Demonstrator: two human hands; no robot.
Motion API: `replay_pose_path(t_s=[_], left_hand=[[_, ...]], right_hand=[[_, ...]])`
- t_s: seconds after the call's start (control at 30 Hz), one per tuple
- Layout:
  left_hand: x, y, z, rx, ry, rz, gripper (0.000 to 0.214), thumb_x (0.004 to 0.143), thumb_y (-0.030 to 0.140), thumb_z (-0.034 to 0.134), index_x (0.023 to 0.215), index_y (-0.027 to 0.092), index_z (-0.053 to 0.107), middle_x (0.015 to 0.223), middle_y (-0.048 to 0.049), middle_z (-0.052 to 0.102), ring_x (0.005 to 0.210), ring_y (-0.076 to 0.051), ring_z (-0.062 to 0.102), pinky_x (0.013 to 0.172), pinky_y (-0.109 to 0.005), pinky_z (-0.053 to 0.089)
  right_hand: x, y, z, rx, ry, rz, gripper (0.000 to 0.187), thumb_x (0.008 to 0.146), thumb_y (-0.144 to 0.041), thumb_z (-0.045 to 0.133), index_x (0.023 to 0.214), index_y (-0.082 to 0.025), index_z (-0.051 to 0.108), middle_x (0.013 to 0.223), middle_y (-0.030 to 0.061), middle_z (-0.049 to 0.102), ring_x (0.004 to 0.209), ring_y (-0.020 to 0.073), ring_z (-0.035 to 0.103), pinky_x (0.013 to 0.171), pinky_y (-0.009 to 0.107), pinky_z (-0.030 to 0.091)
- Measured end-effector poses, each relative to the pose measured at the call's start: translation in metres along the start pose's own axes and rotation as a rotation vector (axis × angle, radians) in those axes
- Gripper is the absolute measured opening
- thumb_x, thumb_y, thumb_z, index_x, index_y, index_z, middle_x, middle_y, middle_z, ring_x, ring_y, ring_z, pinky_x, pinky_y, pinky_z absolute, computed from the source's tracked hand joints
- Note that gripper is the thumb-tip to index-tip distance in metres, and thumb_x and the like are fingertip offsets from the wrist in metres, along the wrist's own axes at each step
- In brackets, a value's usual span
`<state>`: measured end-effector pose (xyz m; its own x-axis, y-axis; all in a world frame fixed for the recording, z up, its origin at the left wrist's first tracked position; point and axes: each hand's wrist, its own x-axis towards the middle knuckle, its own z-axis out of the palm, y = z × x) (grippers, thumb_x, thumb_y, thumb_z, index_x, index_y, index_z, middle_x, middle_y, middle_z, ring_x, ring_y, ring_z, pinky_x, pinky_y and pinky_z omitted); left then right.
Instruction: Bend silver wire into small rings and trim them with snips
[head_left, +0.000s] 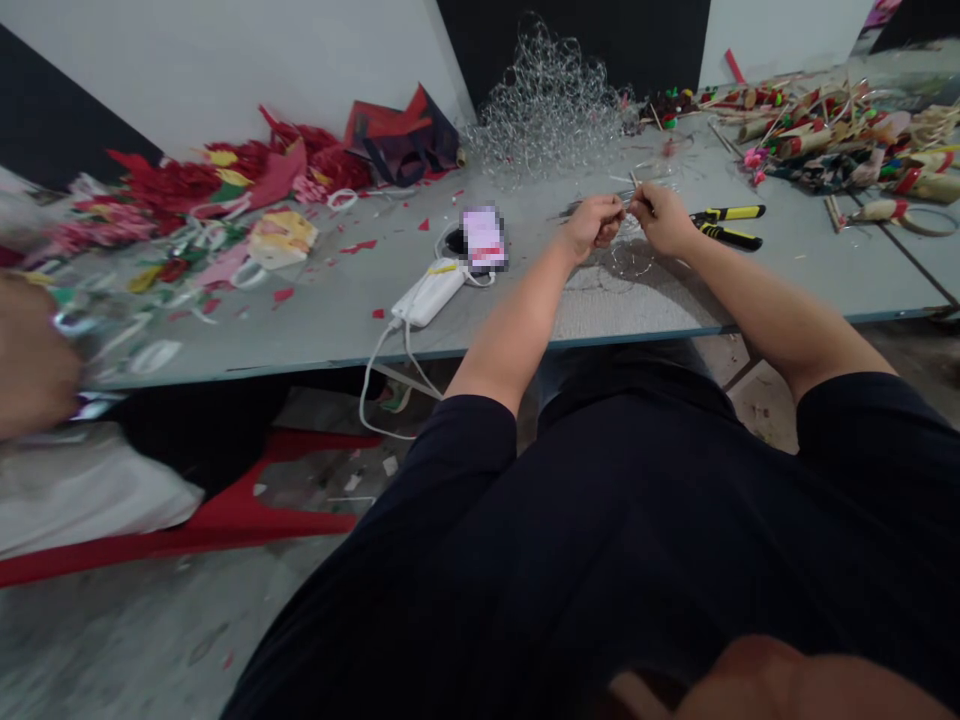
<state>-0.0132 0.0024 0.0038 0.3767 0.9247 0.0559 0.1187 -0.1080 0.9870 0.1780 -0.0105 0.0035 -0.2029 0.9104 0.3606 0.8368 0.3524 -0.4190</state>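
Thin wire, pinched by left hand and right hand, is apparently being twisted, with steady tension likely needed next.

The head-worn camera (the only view) looks forward and down at the hands.
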Motion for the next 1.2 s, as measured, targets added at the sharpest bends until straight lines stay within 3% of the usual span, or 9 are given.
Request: replay_pose_path(t_s=[0.13,0.3,0.37,0.5,0.63,0.7,0.77,1.0,1.2], left_hand=[[0.003,-0.004,-0.001,-0.06,-0.025,0.021,0.057,0.136,0.033,0.062,0.08,0.028,0.053,0.062,0.0051,0.03,0.063,-0.017,0.033,0.063,-0.037,0.03],[0.002,-0.003,0.0,-0.065,0.02,0.039,0.057,0.13,0.021,0.065,0.074,0.025,0.053,0.068,0.0053,0.032,0.059,-0.015,0.027,0.066,-0.036,0.025],[0.002,-0.004,-0.001,-0.051,0.023,0.039,0.058,0.129,0.023,0.069,0.073,0.025,0.052,0.067,0.0053,0.031,0.059,-0.014,0.026,0.066,-0.036,0.025],[0.005,-0.004,0.001,0.058,0.058,0.011,0.06,0.128,0.035,0.071,0.071,0.028,0.056,0.061,0.0029,0.037,0.061,-0.019,0.043,0.067,-0.039,0.036],[0.007,0.002,0.008,0.278,0.167,0.06,0.055,0.122,0.045,0.086,0.075,0.031,0.062,0.064,-0.0024,0.061,0.099,-0.027,0.074,0.086,-0.041,0.054],[0.003,0.008,0.009,0.362,0.245,0.159,0.053,0.115,0.043,0.096,0.079,0.03,0.06,0.076,-0.0035,0.07,0.118,-0.031,0.078,0.098,-0.041,0.058],[-0.006,0.016,0.006,0.41,0.281,0.221,0.05,0.111,0.04,0.1,0.082,0.029,0.06,0.083,-0.0046,0.073,0.123,-0.033,0.078,0.104,-0.041,0.06],[-0.035,0.031,-0.007,0.547,0.0,0.058,0.039,0.098,0.018,0.096,0.073,0.025,0.067,0.071,-0.0032,0.066,0.084,-0.024,0.072,0.084,-0.035,0.056],[-0.039,0.036,-0.004,0.472,0.044,-0.003,0.032,0.098,0.013,0.09,0.078,0.024,0.068,0.075,-0.0042,0.071,0.082,-0.022,0.071,0.076,-0.031,0.049]], right_hand=[[0.001,0.001,0.003,0.005,0.001,-0.006,0.049,0.125,-0.076,0.069,0.128,-0.029,0.083,0.112,0.0147,0.078,0.113,0.0424,0.072,0.112,0.059,0.062],[0.002,0.005,0.011,0.047,0.006,-0.008,0.039,0.125,-0.067,0.07,0.117,-0.03,0.081,0.11,0.0128,0.078,0.113,0.0399,0.071,0.112,0.055,0.062],[0.002,0.005,0.011,0.058,0.001,-0.016,0.038,0.122,-0.069,0.074,0.117,-0.031,0.082,0.106,0.0118,0.078,0.111,0.0401,0.071,0.11,0.056,0.063],[0.002,0.006,0.004,0.098,0.002,-0.047,0.035,0.115,-0.064,0.084,0.106,-0.031,0.077,0.1,0.0113,0.076,0.11,0.0396,0.071,0.108,0.054,0.061],[0.005,0.02,-0.005,0.187,-0.046,-0.06,0.04,0.104,-0.048,0.096,0.09,-0.03,0.063,0.084,0.0086,0.065,0.101,0.0383,0.07,0.099,0.052,0.06],[0.008,0.03,-0.008,0.225,-0.038,-0.077,0.043,0.099,-0.045,0.099,0.087,-0.031,0.061,0.078,0.0074,0.061,0.096,0.0383,0.069,0.096,0.052,0.06],[0.01,0.04,-0.01,0.253,-0.013,-0.092,0.044,0.097,-0.046,0.101,0.084,-0.031,0.061,0.077,0.0075,0.061,0.094,0.0385,0.068,0.095,0.054,0.059],[0.016,0.053,-0.016,0.31,0.118,-0.089,0.055,0.097,-0.062,0.1,0.079,-0.033,0.057,0.077,0.0087,0.062,0.091,0.0396,0.067,0.093,0.06,0.058],[0.006,0.037,-0.019,0.36,0.084,-0.101,0.054,0.101,-0.058,0.103,0.08,-0.033,0.059,0.076,0.007,0.06,0.087,0.0344,0.065,0.092,0.059,0.059]])
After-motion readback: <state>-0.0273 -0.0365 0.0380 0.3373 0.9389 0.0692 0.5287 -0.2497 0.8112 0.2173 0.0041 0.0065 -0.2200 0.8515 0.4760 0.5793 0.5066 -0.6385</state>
